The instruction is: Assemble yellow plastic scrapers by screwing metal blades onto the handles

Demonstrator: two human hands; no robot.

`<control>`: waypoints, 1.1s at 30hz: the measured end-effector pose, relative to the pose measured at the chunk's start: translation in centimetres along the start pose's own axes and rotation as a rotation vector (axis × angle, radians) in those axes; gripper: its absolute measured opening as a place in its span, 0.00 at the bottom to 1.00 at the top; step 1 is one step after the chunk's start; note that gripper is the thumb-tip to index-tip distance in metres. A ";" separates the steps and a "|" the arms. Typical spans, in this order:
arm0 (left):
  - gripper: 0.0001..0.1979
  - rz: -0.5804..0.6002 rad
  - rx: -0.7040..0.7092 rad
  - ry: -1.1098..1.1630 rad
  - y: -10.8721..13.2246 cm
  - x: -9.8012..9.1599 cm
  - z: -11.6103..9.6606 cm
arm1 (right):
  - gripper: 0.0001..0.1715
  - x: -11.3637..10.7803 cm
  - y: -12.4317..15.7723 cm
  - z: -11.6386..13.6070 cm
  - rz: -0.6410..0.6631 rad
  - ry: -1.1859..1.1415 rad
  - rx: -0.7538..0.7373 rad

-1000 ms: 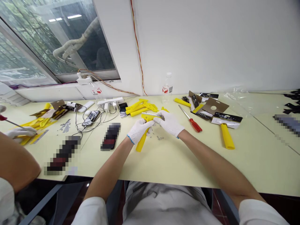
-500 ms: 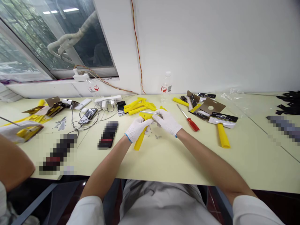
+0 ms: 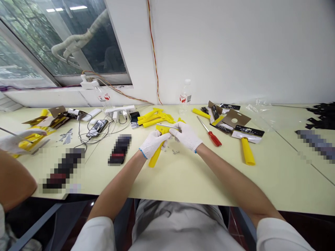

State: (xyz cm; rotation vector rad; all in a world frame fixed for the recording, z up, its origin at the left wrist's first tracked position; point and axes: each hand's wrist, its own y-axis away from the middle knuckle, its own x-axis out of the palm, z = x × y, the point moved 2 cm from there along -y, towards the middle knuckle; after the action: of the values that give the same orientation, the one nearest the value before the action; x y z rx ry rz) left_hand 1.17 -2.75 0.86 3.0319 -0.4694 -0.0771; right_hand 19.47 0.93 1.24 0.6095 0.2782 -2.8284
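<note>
Left hand (image 3: 153,143), in a white knit glove, is closed around a yellow plastic handle (image 3: 155,157) and holds it tilted, so its upper end stays close to the right hand (image 3: 186,136). Right hand is also gloved and curled; it seems to pinch a thin metal shaft (image 3: 167,126), but the view is small and I cannot be sure. Small screws (image 3: 174,151) lie just below both hands, in easy reach, on the pale yellow table (image 3: 209,184).
</note>
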 end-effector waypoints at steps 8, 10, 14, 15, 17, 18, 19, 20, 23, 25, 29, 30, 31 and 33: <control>0.20 0.014 -0.012 -0.011 0.0 -0.1 0.0 | 0.09 -0.7 0.1 0.7 0.066 -0.112 0.111; 0.20 0.013 -0.019 -0.010 -0.1 -0.2 0.1 | 0.11 -0.7 0.0 0.5 0.122 -0.239 0.178; 0.22 0.005 -0.024 -0.009 -0.3 -0.3 0.5 | 0.21 -0.2 -0.4 -0.4 0.179 -0.448 0.272; 0.22 0.002 -0.022 -0.008 -0.3 -0.3 0.5 | 0.22 -0.1 -0.5 -0.6 0.183 -0.483 0.282; 0.22 -0.003 -0.017 -0.003 -0.2 -0.3 0.6 | 0.21 0.1 -0.6 -0.8 0.185 -0.508 0.290; 0.22 -0.005 -0.016 0.001 -0.3 -0.4 0.6 | 0.20 0.2 -0.6 -0.9 0.181 -0.498 0.290; 0.22 -0.007 -0.017 0.005 -0.3 -0.4 0.7 | 0.19 0.1 -0.5 -0.8 0.180 -0.471 0.285; 0.22 -0.007 -0.019 0.008 -0.3 -0.4 0.7 | 0.19 0.0 -0.4 -0.7 0.177 -0.430 0.276; 0.22 -0.010 -0.032 0.016 -0.5 -0.5 1.0 | 0.18 -0.4 -0.1 -0.1 0.162 -0.283 0.210; 0.22 -0.010 -0.040 0.022 -0.6 -0.6 1.2 | 0.16 -0.7 0.1 0.2 0.150 -0.223 0.167; 0.23 -0.013 -0.049 0.038 -0.8 -0.6 1.5 | 0.13 -0.6 0.3 0.3 0.133 -0.187 0.142; 0.23 -0.014 -0.050 0.043 -0.8 -0.6 1.6 | 0.13 -0.5 0.3 0.3 0.127 -0.168 0.131; 0.23 -0.013 -0.051 0.046 -0.9 -0.6 1.5 | 0.14 -0.3 0.3 0.2 0.118 -0.139 0.115; 0.23 -0.012 -0.050 0.049 -0.9 -0.5 1.4 | 0.14 -0.2 0.1 0.2 0.103 -0.057 0.075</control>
State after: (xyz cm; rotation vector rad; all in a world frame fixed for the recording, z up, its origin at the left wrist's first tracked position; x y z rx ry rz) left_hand 0.89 -1.86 -0.61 2.9797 -0.4392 -0.0151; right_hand 19.61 0.82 1.48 0.5404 0.1271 -2.7622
